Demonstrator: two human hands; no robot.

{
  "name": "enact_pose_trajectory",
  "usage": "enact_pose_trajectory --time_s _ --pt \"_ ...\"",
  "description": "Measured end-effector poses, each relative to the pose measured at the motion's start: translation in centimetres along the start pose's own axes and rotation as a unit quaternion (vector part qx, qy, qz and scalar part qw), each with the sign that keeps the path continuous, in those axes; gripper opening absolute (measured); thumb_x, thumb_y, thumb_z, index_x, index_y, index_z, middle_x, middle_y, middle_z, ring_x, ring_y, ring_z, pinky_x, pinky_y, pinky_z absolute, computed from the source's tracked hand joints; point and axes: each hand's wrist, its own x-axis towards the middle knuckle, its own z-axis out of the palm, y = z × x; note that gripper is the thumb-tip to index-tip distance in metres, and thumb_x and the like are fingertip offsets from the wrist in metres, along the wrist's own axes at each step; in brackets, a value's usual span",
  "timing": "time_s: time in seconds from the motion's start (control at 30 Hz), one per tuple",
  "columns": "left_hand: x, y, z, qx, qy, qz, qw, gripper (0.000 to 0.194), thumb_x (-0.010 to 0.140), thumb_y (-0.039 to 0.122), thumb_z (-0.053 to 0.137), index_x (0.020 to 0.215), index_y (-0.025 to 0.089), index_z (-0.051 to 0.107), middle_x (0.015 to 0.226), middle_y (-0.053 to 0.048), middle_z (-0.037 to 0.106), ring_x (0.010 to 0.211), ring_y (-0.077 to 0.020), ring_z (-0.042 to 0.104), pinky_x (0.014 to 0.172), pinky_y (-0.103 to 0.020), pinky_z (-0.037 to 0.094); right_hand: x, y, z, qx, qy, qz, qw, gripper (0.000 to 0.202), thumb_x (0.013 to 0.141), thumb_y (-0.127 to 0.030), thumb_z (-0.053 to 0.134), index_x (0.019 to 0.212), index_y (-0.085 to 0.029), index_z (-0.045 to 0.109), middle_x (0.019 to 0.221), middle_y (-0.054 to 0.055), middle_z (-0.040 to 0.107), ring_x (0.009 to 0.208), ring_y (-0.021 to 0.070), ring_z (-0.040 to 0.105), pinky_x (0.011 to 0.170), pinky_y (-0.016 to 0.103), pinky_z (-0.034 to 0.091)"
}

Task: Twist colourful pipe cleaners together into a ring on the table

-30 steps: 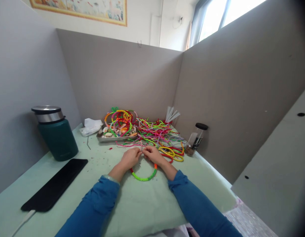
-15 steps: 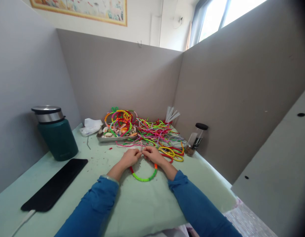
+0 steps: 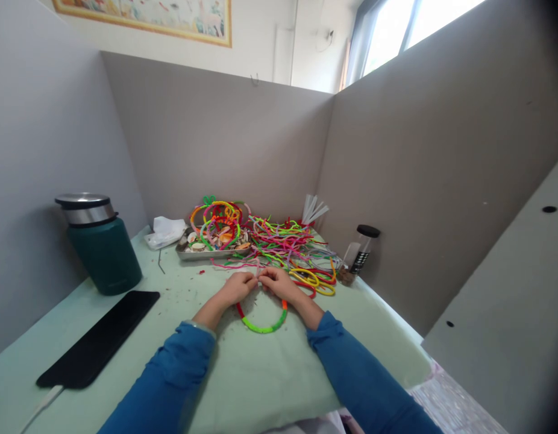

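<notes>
Pipe-cleaner ring [image 3: 261,325], green with red and orange ends, lies on the pale green counter [image 3: 261,386] between the wrists, its two ends pinched at the top by the left hand [image 3: 237,287] and right hand [image 3: 279,283], each grip closed on an end. Just beyond lie loose colourful pipe cleaners [image 3: 288,244] and a metal tray [image 3: 193,254].

hoop [image 3: 261,325]: green, with orange and red ends
sleeves [image 3: 170,380]: blue
flask [image 3: 102,253]: dark green, silver lid
table cover [image 3: 270,386]: pale mint
slab [image 3: 98,337]: black
stem pile [image 3: 288,241]: pink, neon green, yellow, red
jar lid [image 3: 368,231]: black
</notes>
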Motion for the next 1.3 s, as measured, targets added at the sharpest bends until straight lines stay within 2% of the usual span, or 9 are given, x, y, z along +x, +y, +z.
enact_pose_trajectory --time_s 0.13,0.33,0.6,0.73,0.93,1.3 --pt "-0.1 -0.11 -0.02 0.025 -0.002 0.022 0.999 0.028 0.081 0.034 0.042 0.069 0.016 0.059 0.063 -0.001 0.055 0.061 -0.0133 0.047 0.057 -0.024 0.034 0.13 0.25 0.0 -0.011 0.01 0.012 1.0 0.014 0.079 -0.027 0.053 0.076 -0.016 0.06 0.061 -0.002 0.055 0.052 0.0087 0.044 0.051 0.02 0.035" --pt "-0.07 -0.33 0.14 0.065 -0.017 0.019 0.998 0.019 0.075 0.023 0.045 0.079 0.017 0.063 0.073 -0.001 0.063 0.069 -0.0151 0.053 0.063 -0.024 0.037 0.27 0.79 0.08 0.005 0.007 0.016 1.0 0.013 0.079 -0.028 0.054 0.078 -0.017 0.06 0.062 -0.002 0.055 0.052 0.0093 0.046 0.049 0.02 0.036" --pt "-0.01 -0.78 0.52 0.099 0.038 0.093 0.99 0.019 0.075 0.016 0.048 0.083 0.018 0.065 0.081 -0.003 0.065 0.076 -0.0157 0.056 0.068 -0.024 0.038 0.17 0.32 0.08 0.018 0.009 0.012 1.0 0.011 0.079 -0.027 0.054 0.075 -0.017 0.057 0.058 -0.003 0.053 0.05 0.009 0.045 0.047 0.02 0.035" --pt "-0.08 -0.83 0.34 0.098 0.043 0.118 0.987 0.019 0.076 0.018 0.051 0.086 0.018 0.068 0.083 -0.004 0.065 0.076 -0.0152 0.056 0.069 -0.023 0.039 0.24 0.58 0.14 0.014 0.006 0.016 1.0 0.012 0.079 -0.028 0.055 0.075 -0.017 0.057 0.058 -0.003 0.054 0.049 0.0084 0.044 0.046 0.019 0.034" --pt "-0.27 -0.55 0.14 0.112 0.044 0.111 0.987 0.021 0.081 0.025 0.051 0.087 0.018 0.07 0.078 -0.004 0.066 0.071 -0.0148 0.055 0.064 -0.023 0.037 0.24 0.47 0.1 0.018 0.004 0.02 1.0 0.012 0.079 -0.028 0.055 0.074 -0.017 0.056 0.057 -0.003 0.053 0.049 0.0083 0.045 0.047 0.019 0.035" --pt "-0.22 -0.71 0.22 0.133 0.057 0.115 0.983 0.02 0.081 0.026 0.053 0.086 0.019 0.071 0.078 -0.004 0.067 0.07 -0.0142 0.056 0.064 -0.023 0.037 0.22 0.22 -0.04 0.017 -0.002 0.027 0.999 0.013 0.079 -0.028 0.054 0.073 -0.016 0.055 0.056 -0.004 0.052 0.048 0.0075 0.044 0.047 0.019 0.033"
